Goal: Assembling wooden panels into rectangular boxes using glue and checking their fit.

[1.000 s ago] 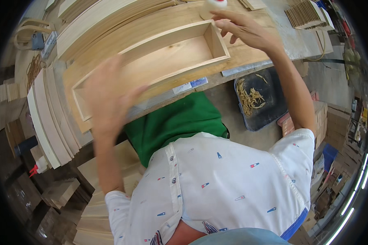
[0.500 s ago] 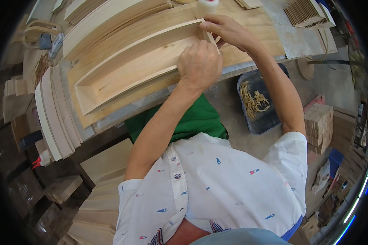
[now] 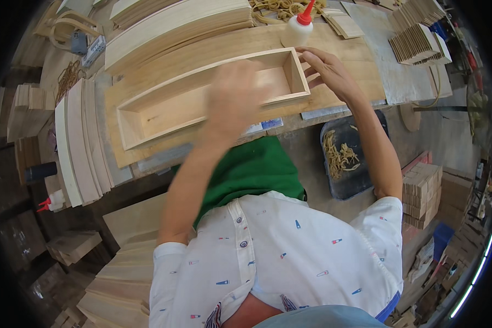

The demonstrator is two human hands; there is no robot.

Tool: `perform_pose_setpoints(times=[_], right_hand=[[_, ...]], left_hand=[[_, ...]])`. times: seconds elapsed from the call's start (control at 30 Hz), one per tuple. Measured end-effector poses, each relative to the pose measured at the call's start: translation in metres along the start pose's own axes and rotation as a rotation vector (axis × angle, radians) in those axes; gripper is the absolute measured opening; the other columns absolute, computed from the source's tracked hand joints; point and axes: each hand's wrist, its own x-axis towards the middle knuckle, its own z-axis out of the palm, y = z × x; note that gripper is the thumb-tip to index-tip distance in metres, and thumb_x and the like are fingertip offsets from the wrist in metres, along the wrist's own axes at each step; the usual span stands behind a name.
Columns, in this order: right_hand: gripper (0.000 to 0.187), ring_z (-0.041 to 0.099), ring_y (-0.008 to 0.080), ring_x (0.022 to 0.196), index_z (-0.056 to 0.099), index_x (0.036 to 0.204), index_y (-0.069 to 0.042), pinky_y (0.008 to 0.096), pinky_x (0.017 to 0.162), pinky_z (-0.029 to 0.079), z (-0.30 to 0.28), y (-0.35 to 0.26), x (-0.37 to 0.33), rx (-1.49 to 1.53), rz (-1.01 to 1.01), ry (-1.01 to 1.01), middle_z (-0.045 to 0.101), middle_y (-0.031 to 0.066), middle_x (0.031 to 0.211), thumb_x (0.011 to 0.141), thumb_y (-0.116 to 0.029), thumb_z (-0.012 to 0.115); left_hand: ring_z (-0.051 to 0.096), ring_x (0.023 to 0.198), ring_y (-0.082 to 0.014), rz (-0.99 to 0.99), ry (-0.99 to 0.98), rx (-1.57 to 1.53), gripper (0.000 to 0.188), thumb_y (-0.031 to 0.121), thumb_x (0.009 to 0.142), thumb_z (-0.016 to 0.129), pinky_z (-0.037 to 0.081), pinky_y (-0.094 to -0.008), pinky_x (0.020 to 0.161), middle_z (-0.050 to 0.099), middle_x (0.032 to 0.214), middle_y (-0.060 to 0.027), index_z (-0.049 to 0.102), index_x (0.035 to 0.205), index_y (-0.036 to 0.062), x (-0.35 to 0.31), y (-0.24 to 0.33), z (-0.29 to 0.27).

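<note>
A long, shallow wooden box [image 3: 173,122] with an open top lies on a plywood board on the workbench. Its right end panel [image 3: 296,74] stands flush between the two long sides. My right hand [image 3: 333,75] is at that end, fingers apart, touching or very close to the outer face and far corner. Over the box's near side hovers my left hand [image 3: 235,101], smeared by motion, so its fingers are unclear. Just beyond the right end stands a white glue bottle [image 3: 297,31] with a red nozzle.
Thin wooden boards [image 3: 175,33] are stacked behind the box, and more strips [image 3: 82,142] stand at the left. Rubber bands [image 3: 279,10] lie at the back. Small slats [image 3: 415,45] sit far right. Below the bench edge, a dark tub [image 3: 347,186] holds more bands.
My left hand has left the right end panel and moved left over the box. My right hand has loosened from the corner. The panel now sits straight between the sides.
</note>
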Motion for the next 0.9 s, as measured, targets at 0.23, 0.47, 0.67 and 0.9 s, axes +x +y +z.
perform_pose_setpoints(times=[0.23, 0.47, 0.67, 0.9], right_hand=[[0.045, 0.061, 0.0145, 0.087, 0.055, 0.126, -0.002, 0.0282, 0.067, 0.054, 0.009, -0.009, 0.018, -0.078, 0.048, 0.003, 0.061, 0.0081, 0.110, 0.096, -0.036, 0.050], [0.040, 0.060, 0.0130, 0.094, 0.063, 0.114, -0.004, 0.0283, 0.068, 0.053, -0.004, -0.016, 0.038, -0.099, 0.192, -0.112, 0.063, 0.0051, 0.104, 0.090, -0.036, 0.060], [0.081, 0.039, 0.0268, 0.130, 0.034, 0.143, -0.006, 0.0394, 0.103, 0.038, -0.003, -0.025, 0.009, -0.472, -0.224, -0.103, 0.038, 0.0136, 0.143, 0.081, -0.046, 0.067], [0.115, 0.029, 0.0360, 0.135, 0.026, 0.147, -0.011, 0.0432, 0.112, 0.027, 0.038, -0.057, 0.005, -1.061, -0.411, -0.324, 0.030, 0.0176, 0.146, 0.053, -0.045, 0.082]], left_hand=[[0.055, 0.110, -0.0335, -0.354, -0.176, 0.067, 0.045, 0.022, 0.083, 0.065, 0.043, -0.0415, 0.093, 0.059, 0.118, -0.0186, 0.055, 0.121, 0.0006, -0.058, -0.117, -0.076], [0.046, 0.125, -0.0291, -0.918, -0.243, -0.273, 0.059, 0.023, 0.080, 0.069, 0.038, -0.0360, 0.101, 0.049, 0.134, -0.0188, 0.049, 0.132, 0.0039, -0.105, -0.150, -0.139], [0.018, 0.142, -0.0333, -0.552, -0.470, -0.206, 0.109, 0.031, 0.056, 0.084, 0.021, -0.0400, 0.114, 0.026, 0.150, -0.0186, 0.026, 0.145, 0.0057, -0.131, -0.158, -0.154], [0.027, 0.135, -0.0354, -0.535, -0.589, -0.209, 0.115, 0.032, 0.051, 0.086, 0.026, -0.0422, 0.111, 0.028, 0.145, -0.0159, 0.025, 0.146, 0.0081, -0.126, -0.151, -0.154]])
